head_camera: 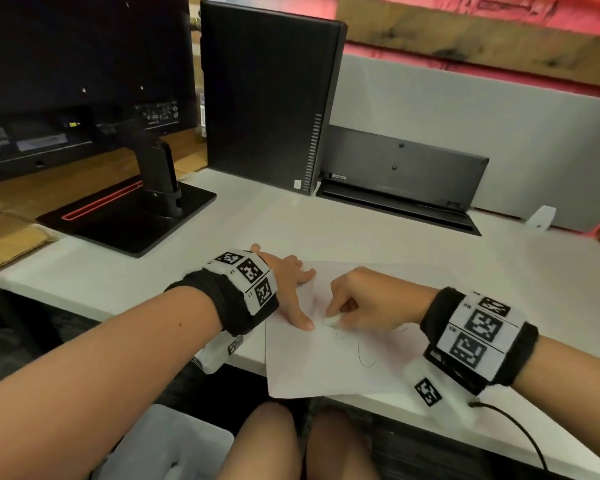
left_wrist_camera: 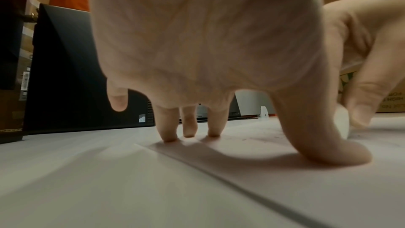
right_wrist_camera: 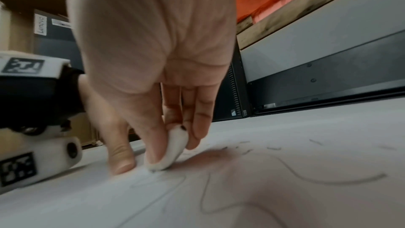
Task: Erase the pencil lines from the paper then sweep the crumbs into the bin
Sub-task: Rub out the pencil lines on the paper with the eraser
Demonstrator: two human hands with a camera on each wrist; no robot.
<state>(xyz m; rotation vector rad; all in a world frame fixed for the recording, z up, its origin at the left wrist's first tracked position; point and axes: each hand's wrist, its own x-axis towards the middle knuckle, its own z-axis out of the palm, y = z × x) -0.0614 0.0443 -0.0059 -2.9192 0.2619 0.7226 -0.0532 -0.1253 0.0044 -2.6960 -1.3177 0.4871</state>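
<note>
Left hand (head_camera: pixel 284 282) lies spread on the white paper (head_camera: pixel 326 368), fingers straight and apart, holding nothing. From the left wrist camera, three fingertips and the thumb (left_wrist_camera: pixel 342 152) press down on the sheet while the little finger stays lifted; this view also shows the paper's left edge lying flat on the white desk (left_wrist_camera: pixel 65 171).

Just beside the left thumb, the right hand (head_camera: pixel 368 299) pinches a small white eraser (head_camera: pixel 331 321) and presses its tip onto the paper. The right wrist camera shows what the head view hides: the eraser (right_wrist_camera: pixel 173 150) is clamped between the thumb and curled fingers, and dark pencil lines (right_wrist_camera: pixel 306 178) loop across the sheet nearer the camera, with short dark crumbs (right_wrist_camera: pixel 274 148) scattered beyond.

Seen from the head, the paper's near corner overhangs the desk edge above a pale bin (head_camera: pixel 174 441) on the floor.
</note>
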